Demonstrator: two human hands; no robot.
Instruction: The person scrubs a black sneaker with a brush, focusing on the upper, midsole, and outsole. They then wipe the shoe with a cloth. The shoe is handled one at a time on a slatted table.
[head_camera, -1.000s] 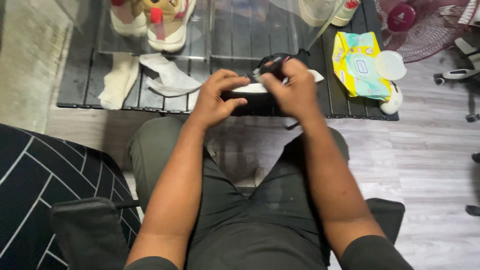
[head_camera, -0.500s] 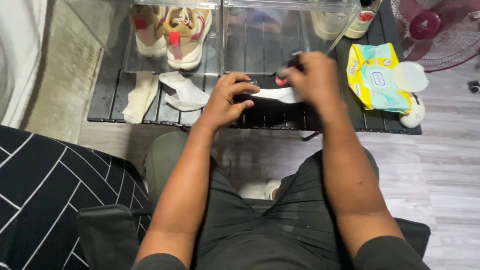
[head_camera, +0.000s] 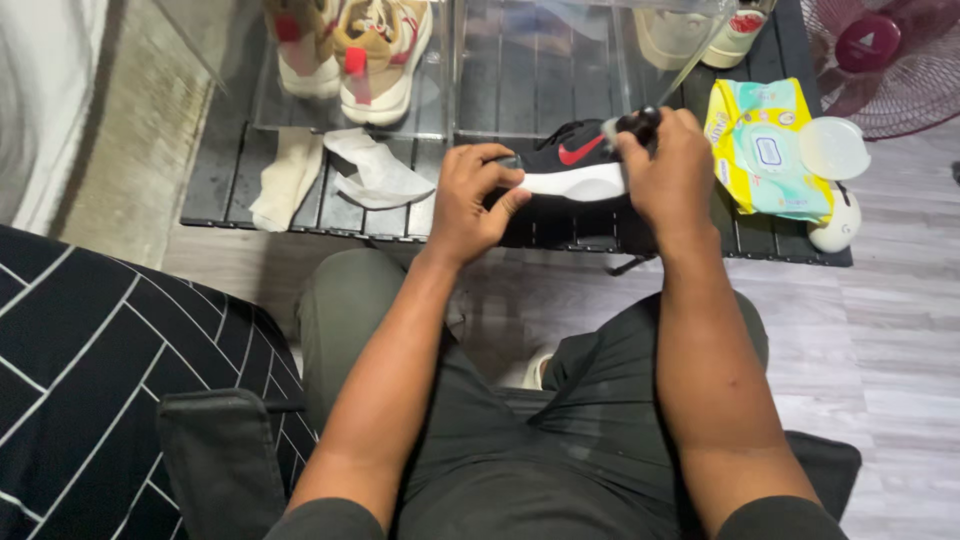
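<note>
Both hands grip a black shoe (head_camera: 570, 165) over the dark slatted table (head_camera: 225, 170), left hand (head_camera: 478, 200) at the toe, right hand (head_camera: 672, 175) at the heel; grey plank floor (head_camera: 880, 330) below.

clear box wall (head_camera: 540, 70) blocks just beyond both hands. wipes pack (head_camera: 765, 150) crowds right hand's (head_camera: 672, 180) outer side. crumpled cloths (head_camera: 375, 170) lie left of left hand (head_camera: 475, 200). open slats between.
</note>
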